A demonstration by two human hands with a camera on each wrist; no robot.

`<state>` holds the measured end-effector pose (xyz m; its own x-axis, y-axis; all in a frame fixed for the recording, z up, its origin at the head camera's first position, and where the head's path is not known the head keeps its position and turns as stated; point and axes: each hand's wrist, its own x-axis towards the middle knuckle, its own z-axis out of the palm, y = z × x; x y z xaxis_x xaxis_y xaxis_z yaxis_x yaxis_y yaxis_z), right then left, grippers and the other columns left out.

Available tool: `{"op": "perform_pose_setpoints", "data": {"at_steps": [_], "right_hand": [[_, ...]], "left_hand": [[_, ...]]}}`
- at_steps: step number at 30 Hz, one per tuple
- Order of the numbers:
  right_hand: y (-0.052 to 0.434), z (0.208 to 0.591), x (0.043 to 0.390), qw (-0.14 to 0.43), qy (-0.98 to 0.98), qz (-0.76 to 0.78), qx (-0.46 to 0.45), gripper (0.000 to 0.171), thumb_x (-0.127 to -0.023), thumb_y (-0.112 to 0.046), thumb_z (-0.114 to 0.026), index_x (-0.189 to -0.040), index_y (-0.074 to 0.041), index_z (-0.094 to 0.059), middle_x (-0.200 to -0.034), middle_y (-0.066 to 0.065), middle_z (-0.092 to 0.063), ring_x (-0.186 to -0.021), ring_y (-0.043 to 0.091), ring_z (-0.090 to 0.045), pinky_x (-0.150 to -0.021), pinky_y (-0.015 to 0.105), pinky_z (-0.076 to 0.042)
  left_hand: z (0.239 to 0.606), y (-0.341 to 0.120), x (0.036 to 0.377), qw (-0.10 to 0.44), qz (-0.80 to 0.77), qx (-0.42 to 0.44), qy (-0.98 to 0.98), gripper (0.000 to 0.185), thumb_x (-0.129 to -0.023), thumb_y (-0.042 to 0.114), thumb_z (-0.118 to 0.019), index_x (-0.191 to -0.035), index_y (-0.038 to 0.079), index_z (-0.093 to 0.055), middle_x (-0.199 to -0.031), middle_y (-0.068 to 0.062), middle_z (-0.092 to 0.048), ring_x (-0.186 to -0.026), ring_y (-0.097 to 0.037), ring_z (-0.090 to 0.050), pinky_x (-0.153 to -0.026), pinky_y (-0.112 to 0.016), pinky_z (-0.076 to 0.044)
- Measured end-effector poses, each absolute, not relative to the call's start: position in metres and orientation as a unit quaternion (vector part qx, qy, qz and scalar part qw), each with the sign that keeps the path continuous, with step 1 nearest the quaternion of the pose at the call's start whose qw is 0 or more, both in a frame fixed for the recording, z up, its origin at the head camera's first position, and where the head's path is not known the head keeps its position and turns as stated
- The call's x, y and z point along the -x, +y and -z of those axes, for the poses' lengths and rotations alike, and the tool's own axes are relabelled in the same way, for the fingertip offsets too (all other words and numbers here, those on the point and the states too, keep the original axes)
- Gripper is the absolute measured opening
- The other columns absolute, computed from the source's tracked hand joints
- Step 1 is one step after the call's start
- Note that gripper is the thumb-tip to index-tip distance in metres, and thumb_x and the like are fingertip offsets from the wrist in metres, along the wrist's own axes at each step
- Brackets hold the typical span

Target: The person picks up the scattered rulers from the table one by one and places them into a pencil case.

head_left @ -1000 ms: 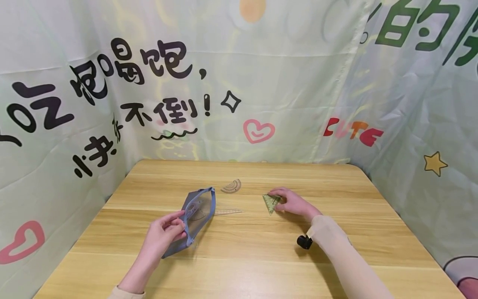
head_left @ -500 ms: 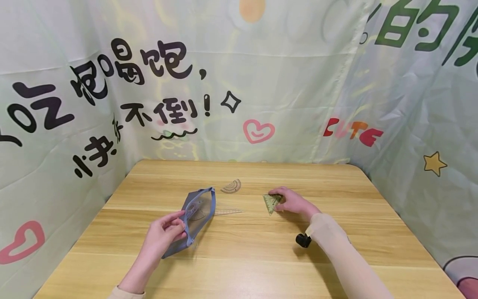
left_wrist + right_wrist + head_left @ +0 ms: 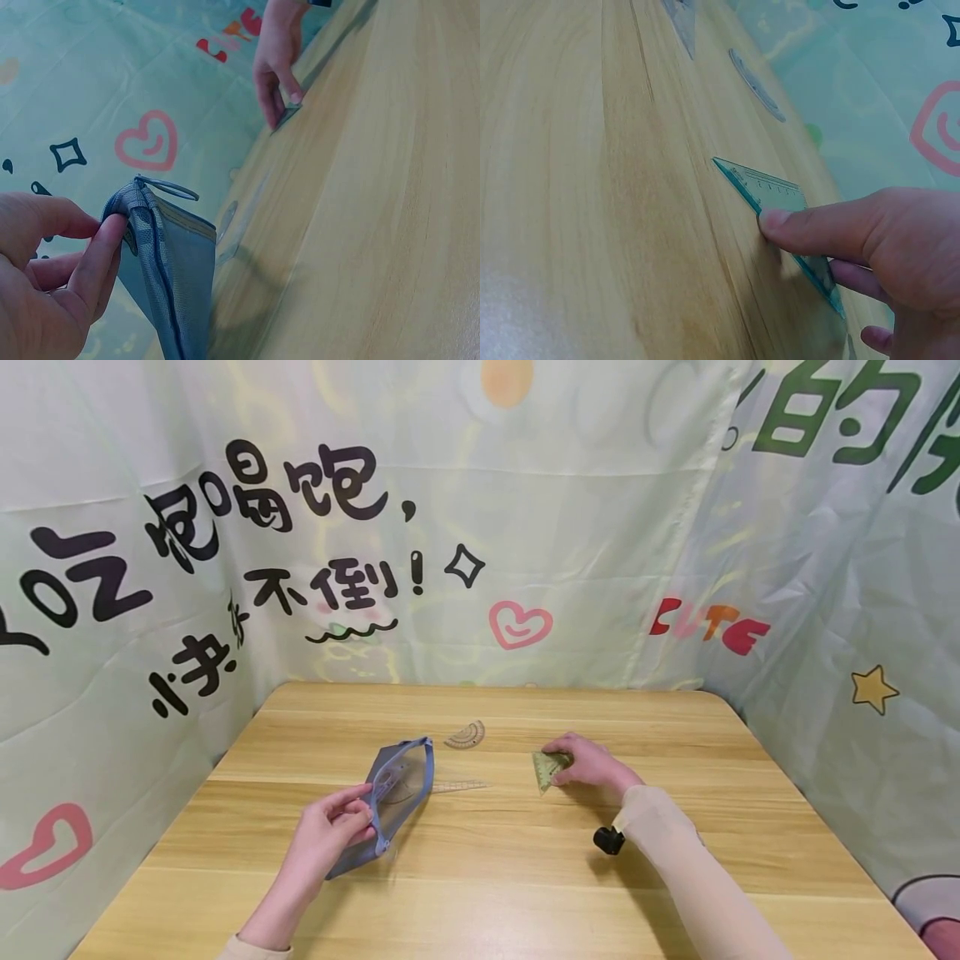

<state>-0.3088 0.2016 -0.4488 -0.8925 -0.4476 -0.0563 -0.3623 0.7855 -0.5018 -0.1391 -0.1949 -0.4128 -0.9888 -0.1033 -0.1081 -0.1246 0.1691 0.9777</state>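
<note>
"吃饱喝饱" (image 3: 262, 493), probably "快乐不倒!" (image 3: 273, 592), "的" (image 3: 836, 414) and "CUTE" (image 3: 712, 622) on the cloth backdrop (image 3: 600, 527), with set square (image 3: 776, 193) numerals illegible.

Pale cream sleeves (image 3: 678, 852), with a small rounded black device (image 3: 608, 841) by the right cuff (image 3: 632, 817).

Left hand (image 3: 330, 820), blue pouch (image 3: 406, 799) — right hand (image 3: 591, 763), green triangle (image 3: 547, 769)

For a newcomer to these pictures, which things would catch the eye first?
Probably the bold black lettering on the cloth, upper left in the head view. Next come, at the table, the blue pouch pinched by the left hand and, farther right, the green set square gripped by the right hand.
</note>
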Motion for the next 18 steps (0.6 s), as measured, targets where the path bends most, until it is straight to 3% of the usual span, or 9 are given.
{"op": "perform_pose_setpoints", "data": {"at_steps": [14,18], "right_hand": [[0.2033,0.4491,0.3076,0.081,0.939,0.265,0.204,0.048,-0.078,-0.019,-0.083,-0.123,-0.011,-0.067,-0.12,0.01,-0.063,-0.114,0.031,-0.059,-0.104,0.064,-0.034],[0.2028,0.4504,0.3085,0.081,0.934,0.278,0.21,0.047,-0.078,-0.016,-0.083,-0.121,-0.007,-0.066,-0.117,0.011,-0.063,-0.111,0.029,-0.059,-0.103,0.056,-0.044]], "left_hand": [[0.4148,-0.1948,0.1397,0.008,-0.641,0.077,0.763,0.044,-0.093,0.001,-0.06,-0.137,-0.004,-0.053,-0.094,-0.004,-0.059,-0.08,-0.005,-0.063,-0.077,-0.02,-0.062],[0.4147,-0.1942,0.1398,0.01,-0.644,0.082,0.761,0.045,-0.092,0.0,-0.061,-0.136,-0.003,-0.054,-0.094,-0.004,-0.058,-0.08,-0.005,-0.063,-0.076,-0.02,-0.062]]}}
